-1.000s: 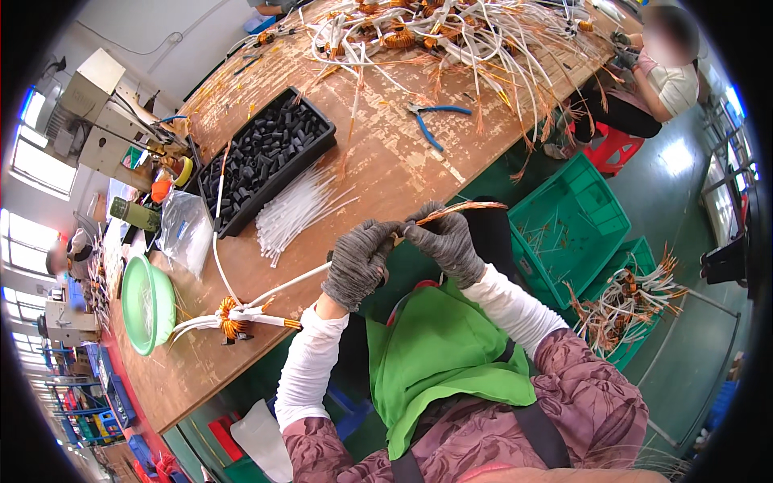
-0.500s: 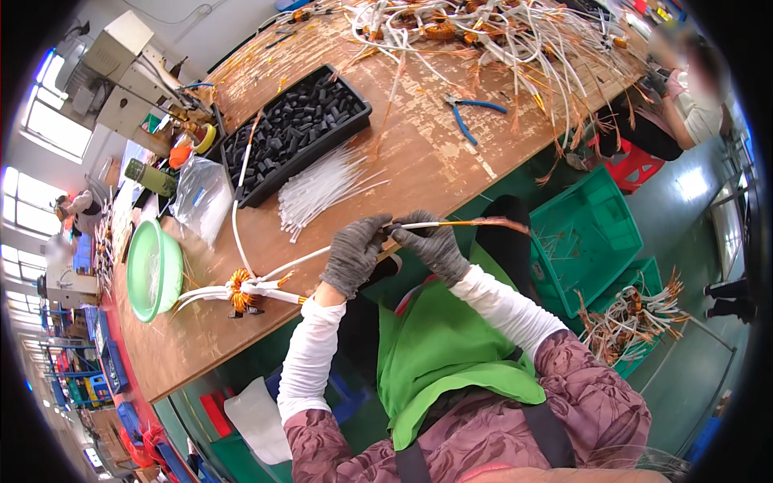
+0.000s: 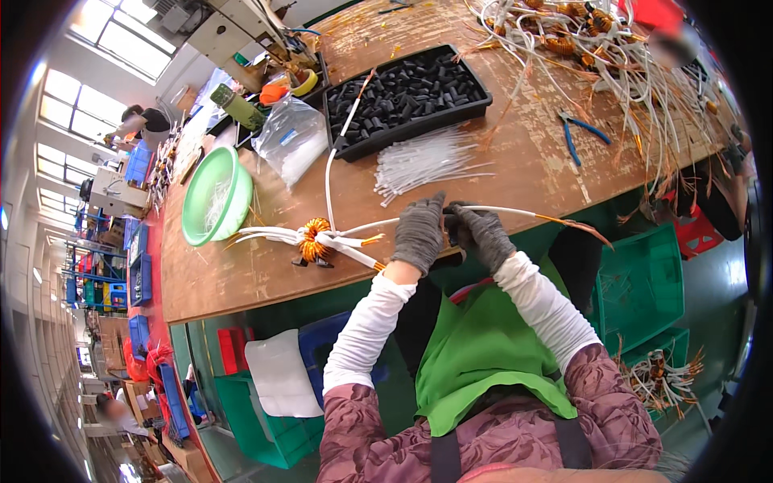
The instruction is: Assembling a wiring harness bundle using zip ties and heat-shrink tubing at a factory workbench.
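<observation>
A toroidal coil wound with copper wire (image 3: 314, 241) lies near the table's front edge, with several white-sleeved leads coming off it. One white lead (image 3: 515, 211) runs rightward through both my hands to a frayed bare copper end. My gloved left hand (image 3: 419, 234) is closed around this lead, fingertips pointing away. Close beside it, my gloved right hand (image 3: 485, 236) is closed on the same lead; something small and dark shows at its fingers, too unclear to name. Another lead (image 3: 330, 181) stretches away from the coil, carrying a black sleeve (image 3: 340, 143), its copper tip on the tray rim.
A black tray (image 3: 489, 98) of short black sleeves stands beyond white cable ties (image 3: 427, 165). Blue-handled pliers (image 3: 573, 149) lie to the right, before a heap of coils (image 3: 564, 48). A green bowl (image 3: 241, 193) and plastic bag (image 3: 294, 133) are left; a green crate (image 3: 644, 282) is below.
The view has swung, so the table appears farther right. My hands have shifted slightly along the lead, and my left fingers now point more forward.
</observation>
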The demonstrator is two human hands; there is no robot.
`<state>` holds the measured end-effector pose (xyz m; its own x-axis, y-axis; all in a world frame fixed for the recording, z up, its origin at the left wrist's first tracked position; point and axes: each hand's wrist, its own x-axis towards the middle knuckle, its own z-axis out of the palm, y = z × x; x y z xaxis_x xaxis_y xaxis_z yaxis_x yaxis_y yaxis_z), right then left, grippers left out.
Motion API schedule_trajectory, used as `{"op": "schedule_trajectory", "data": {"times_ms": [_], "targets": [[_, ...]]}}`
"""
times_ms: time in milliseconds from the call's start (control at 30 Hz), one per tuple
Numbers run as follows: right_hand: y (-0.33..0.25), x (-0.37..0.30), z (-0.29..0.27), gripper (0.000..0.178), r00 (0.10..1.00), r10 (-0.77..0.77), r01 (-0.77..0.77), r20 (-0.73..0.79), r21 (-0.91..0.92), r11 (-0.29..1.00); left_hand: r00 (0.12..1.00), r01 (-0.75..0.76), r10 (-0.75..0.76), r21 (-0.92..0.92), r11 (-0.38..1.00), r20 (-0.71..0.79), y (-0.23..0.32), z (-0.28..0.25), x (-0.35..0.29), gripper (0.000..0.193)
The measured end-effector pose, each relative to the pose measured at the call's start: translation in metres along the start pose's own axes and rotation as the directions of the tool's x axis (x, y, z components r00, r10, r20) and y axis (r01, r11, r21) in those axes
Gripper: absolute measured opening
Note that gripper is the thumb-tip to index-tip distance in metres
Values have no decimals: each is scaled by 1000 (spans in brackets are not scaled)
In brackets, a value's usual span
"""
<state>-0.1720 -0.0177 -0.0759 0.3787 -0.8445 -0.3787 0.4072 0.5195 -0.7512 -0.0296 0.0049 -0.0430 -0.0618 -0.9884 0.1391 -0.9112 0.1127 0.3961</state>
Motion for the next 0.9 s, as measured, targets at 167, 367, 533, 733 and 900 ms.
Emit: {"op": "schedule_trajectory", "data": {"times_ms": [167, 367, 533, 733, 900], "targets": [[-35, -20, -21, 26, 869, 310, -377, 385, 112, 920, 968, -216, 188, -174, 961, -165, -9, -41, -22, 43], [-86, -49, -38, 43, 797, 438, -436, 417, -106, 894, 927, -1, -10, -31, 1000, -374, -132, -94, 6, 38], [-137, 65, -13, 48, 923, -2, 58, 385, -134, 989, 876, 383, -423, -197, 902, -234, -201, -93, 11, 44], [-171, 141, 31, 50, 877, -449, 459, 173, -581, 672, 876, 322, -463, -874, 363, 131, -164, -85, 11, 37], [-152, 97, 13, 33, 848, -507, 508, 156, -515, 691, 967, 172, -245, -895, 411, 73, -147, -93, -8, 30]]}}
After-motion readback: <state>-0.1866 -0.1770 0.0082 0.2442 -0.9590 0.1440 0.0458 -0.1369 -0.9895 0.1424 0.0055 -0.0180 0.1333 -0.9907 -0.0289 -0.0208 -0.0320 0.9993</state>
